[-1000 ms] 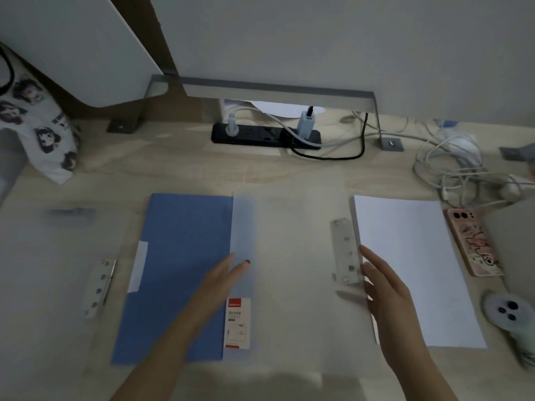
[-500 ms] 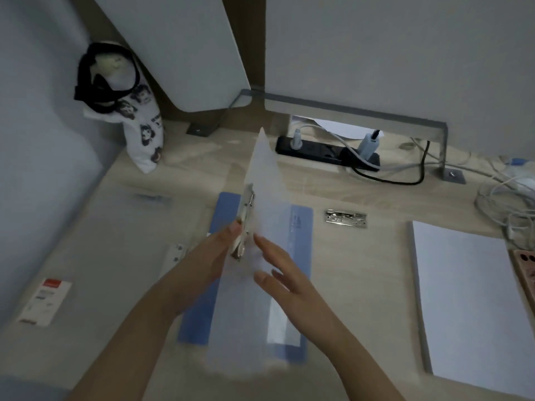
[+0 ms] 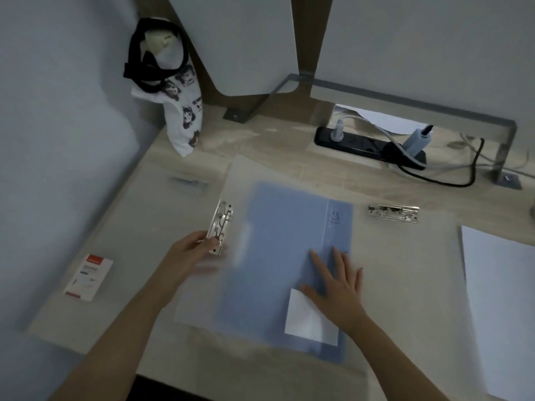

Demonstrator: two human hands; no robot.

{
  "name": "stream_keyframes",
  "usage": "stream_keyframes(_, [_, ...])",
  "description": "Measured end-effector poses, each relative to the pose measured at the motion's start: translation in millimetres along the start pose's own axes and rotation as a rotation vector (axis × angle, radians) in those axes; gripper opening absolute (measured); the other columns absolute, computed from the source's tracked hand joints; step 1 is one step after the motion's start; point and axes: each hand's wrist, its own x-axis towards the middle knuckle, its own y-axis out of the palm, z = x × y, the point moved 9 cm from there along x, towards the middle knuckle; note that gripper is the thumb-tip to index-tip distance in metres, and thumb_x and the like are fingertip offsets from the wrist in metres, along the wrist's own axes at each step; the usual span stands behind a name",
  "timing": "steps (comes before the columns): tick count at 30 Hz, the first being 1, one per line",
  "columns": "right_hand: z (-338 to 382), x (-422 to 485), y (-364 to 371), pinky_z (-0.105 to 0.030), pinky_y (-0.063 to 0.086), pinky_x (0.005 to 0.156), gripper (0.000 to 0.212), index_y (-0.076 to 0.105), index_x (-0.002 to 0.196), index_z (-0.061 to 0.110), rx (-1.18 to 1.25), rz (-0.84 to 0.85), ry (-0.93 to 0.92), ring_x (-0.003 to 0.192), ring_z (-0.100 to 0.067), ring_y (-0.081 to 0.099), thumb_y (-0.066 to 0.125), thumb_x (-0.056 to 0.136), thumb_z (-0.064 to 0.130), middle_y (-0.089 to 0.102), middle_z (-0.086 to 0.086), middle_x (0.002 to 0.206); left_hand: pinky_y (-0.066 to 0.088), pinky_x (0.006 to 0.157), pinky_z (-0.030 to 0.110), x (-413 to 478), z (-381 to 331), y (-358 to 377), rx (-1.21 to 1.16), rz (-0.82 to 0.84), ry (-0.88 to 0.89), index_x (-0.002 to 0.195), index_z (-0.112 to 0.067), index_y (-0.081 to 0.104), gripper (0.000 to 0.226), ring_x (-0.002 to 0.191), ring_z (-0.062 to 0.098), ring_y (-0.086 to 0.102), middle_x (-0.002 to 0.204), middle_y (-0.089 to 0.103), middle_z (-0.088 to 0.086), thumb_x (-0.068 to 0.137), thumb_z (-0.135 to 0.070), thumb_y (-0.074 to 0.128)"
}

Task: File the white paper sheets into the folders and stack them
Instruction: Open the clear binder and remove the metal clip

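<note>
Folder, thin, floppy, slick plastic by its look, lies mid-frame; the spread right hand presses it flat, the left hand pinches its stiff metal clip, likely the surest hold.

Your tabletop is pale wood grain. In front of you a blue folder lies flat on it under a hazy translucent cover. Off its far right corner lies a metal clamp, and the white paper sheets are stacked further right. A red-and-white card lies far left. A black power strip and a printed bag sit at the back.
</note>
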Motion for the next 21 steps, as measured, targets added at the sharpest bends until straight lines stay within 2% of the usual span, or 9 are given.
stream_keyframes(1, [-1, -1, 3, -0.053, -0.010, 0.112, 0.109, -0.018, 0.135, 0.045, -0.010, -0.002, 0.002, 0.144, -0.024, -0.018, -0.014, 0.038, 0.095, -0.016, -0.001, 0.157, 0.043, 0.042, 0.006, 4, 7, -4, 0.002, -0.026, -0.027, 0.094, -0.016, 0.062, 0.012, 0.055, -0.006, 0.064, 0.074, 0.068, -0.006, 0.092, -0.013, 0.051])
stream_keyframes(2, [-2, -1, 6, -0.053, -0.011, 0.112, 0.108, -0.019, 0.134, 0.045, -0.007, -0.006, 0.011, 0.144, -0.023, -0.019, -0.014, 0.039, 0.095, -0.017, -0.001, 0.157, 0.042, 0.042, 0.008, 9, 17, -9, 0.007, -0.042, -0.053, 0.096, -0.015, 0.062, 0.011, 0.051, -0.004, 0.062, 0.077, 0.066, -0.003, 0.092, -0.014, 0.052])
stream_keyframes(5, [-5, 0, 12, -0.054, -0.012, 0.112, 0.107, -0.025, 0.133, 0.041, -0.013, -0.019, 0.033, 0.142, -0.021, -0.024, -0.014, 0.041, 0.094, -0.026, 0.003, 0.154, 0.042, 0.054, 0.017, 17, 41, -19, 0.036, -0.080, -0.109, 0.103, -0.014, 0.065, 0.016, 0.065, 0.007, 0.056, 0.084, 0.064, -0.001, 0.091, -0.018, 0.054])
stream_keyframes(7, [-5, 0, 15, -0.053, -0.014, 0.112, 0.103, -0.029, 0.133, 0.040, -0.044, -0.031, 0.025, 0.139, -0.018, -0.029, -0.014, 0.045, 0.093, -0.034, 0.007, 0.147, 0.044, 0.048, 0.009, 18, 52, -21, 0.009, -0.083, -0.137, 0.107, -0.013, 0.063, 0.018, 0.061, 0.003, 0.059, 0.084, 0.065, -0.003, 0.092, -0.016, 0.053])
stream_keyframes(9, [-6, 0, 18, -0.052, -0.017, 0.111, 0.100, -0.028, 0.135, 0.039, -0.057, -0.062, 0.016, 0.138, -0.017, -0.030, -0.014, 0.050, 0.091, -0.035, 0.008, 0.144, 0.041, 0.043, 0.003, 18, 58, -20, -0.008, -0.063, -0.147, 0.105, -0.015, 0.062, 0.017, 0.053, -0.008, 0.060, 0.085, 0.065, -0.003, 0.093, -0.014, 0.051])
stream_keyframes(12, [-6, 0, 19, -0.048, -0.018, 0.112, 0.094, -0.016, 0.141, 0.037, -0.058, -0.140, 0.017, 0.140, -0.016, -0.025, -0.011, 0.061, 0.087, -0.025, 0.007, 0.150, 0.045, 0.047, 0.004, 16, 59, -19, -0.057, -0.027, -0.155, 0.101, -0.016, 0.064, 0.015, 0.055, -0.010, 0.062, 0.087, 0.067, -0.003, 0.091, -0.013, 0.053])
stream_keyframes(15, [-6, 0, 19, -0.043, -0.017, 0.112, 0.087, -0.005, 0.146, 0.033, -0.095, -0.202, 0.015, 0.143, -0.018, -0.016, -0.007, 0.073, 0.080, -0.011, 0.001, 0.155, 0.051, 0.058, 0.012, 17, 63, -22, -0.090, -0.026, -0.168, 0.099, -0.015, 0.067, 0.015, 0.068, 0.005, 0.066, 0.087, 0.070, -0.001, 0.089, -0.013, 0.056])
stream_keyframes(18, [-5, -1, 17, -0.042, -0.013, 0.112, 0.074, 0.011, 0.147, 0.029, -0.157, -0.268, 0.013, 0.143, -0.022, -0.005, 0.004, 0.086, 0.069, 0.010, -0.008, 0.157, 0.051, 0.066, 0.018, 21, 66, -23, -0.094, -0.035, -0.162, 0.094, -0.017, 0.069, 0.013, 0.071, 0.008, 0.063, 0.081, 0.072, -0.005, 0.088, -0.015, 0.058])
stream_keyframes(21, [-5, -1, 17, -0.045, -0.008, 0.113, 0.067, 0.018, 0.147, 0.027, -0.187, -0.299, 0.021, 0.143, -0.025, 0.001, 0.008, 0.091, 0.061, 0.018, -0.011, 0.155, 0.045, 0.072, 0.025, 25, 70, -27, -0.075, -0.080, -0.133, 0.083, -0.022, 0.071, 0.014, 0.074, 0.010, 0.059, 0.069, 0.072, -0.011, 0.087, -0.015, 0.060])
